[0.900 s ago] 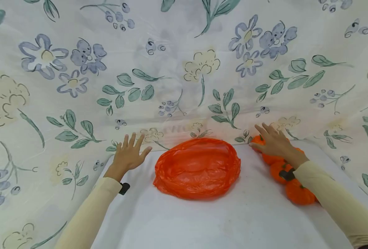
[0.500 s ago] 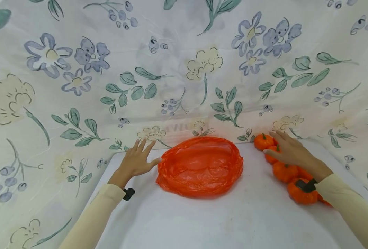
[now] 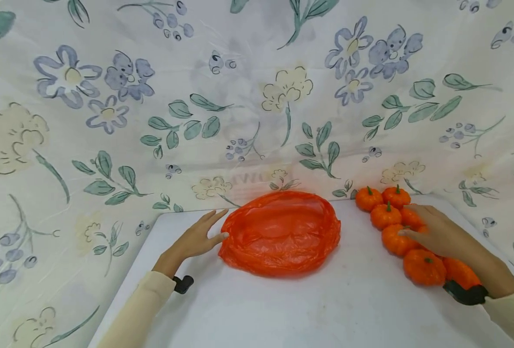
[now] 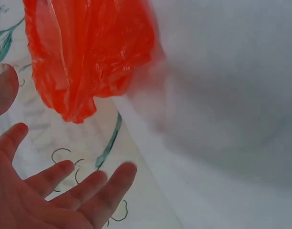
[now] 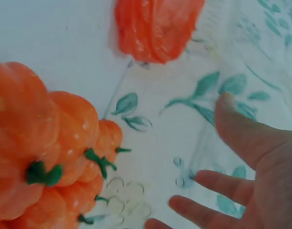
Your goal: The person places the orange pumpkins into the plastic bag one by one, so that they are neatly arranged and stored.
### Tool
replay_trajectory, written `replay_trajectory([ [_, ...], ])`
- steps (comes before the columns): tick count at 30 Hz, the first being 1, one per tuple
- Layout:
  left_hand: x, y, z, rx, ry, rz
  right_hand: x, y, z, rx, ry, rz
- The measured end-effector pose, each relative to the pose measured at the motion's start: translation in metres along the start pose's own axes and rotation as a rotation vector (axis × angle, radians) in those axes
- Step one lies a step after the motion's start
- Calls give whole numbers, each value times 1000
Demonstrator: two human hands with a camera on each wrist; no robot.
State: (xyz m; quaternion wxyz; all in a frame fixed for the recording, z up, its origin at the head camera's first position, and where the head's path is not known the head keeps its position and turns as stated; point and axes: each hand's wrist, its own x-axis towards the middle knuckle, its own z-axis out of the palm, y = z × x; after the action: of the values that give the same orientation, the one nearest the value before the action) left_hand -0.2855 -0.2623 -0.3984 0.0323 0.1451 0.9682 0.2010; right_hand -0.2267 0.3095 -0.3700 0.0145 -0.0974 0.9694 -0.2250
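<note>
A red plastic bag point(image 3: 278, 263) lies on the white table with its mouth spread open upward. Just off its left edge is my left hand point(image 3: 196, 239), fingers extended, the thumb tip close to the bag; whether it touches I cannot tell. Several small orange toy pumpkins point(image 3: 424, 267) with green stems are grouped right of the bag. Over them reaches my right hand point(image 3: 441, 234), partly covering some in the head view. In the right wrist view its fingers point(image 5: 208, 212) are spread and apart from the pumpkins point(image 5: 74, 138), holding nothing.
A floral sheet point(image 3: 248, 96) hangs behind the table point(image 3: 283, 314) and meets its back edge. Black camera mounts are strapped at both wrists, the right one point(image 3: 465, 292) in front of the nearest pumpkins.
My left hand has shifted right, nearer the bag. My right hand has drawn back toward me and to the right, uncovering more of the pumpkins. The bag keeps its place.
</note>
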Motion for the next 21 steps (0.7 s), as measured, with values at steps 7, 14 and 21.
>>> replay_trajectory([
  [7, 0, -4, 14, -175, -9, 39, -39, 31, 9, 19, 12, 60],
  [14, 2, -6, 22, -329, 4, -16, -53, 43, 21, 14, -13, 141],
  [21, 2, -6, 29, -449, -1, -67, -59, 43, 32, 35, -16, 144],
])
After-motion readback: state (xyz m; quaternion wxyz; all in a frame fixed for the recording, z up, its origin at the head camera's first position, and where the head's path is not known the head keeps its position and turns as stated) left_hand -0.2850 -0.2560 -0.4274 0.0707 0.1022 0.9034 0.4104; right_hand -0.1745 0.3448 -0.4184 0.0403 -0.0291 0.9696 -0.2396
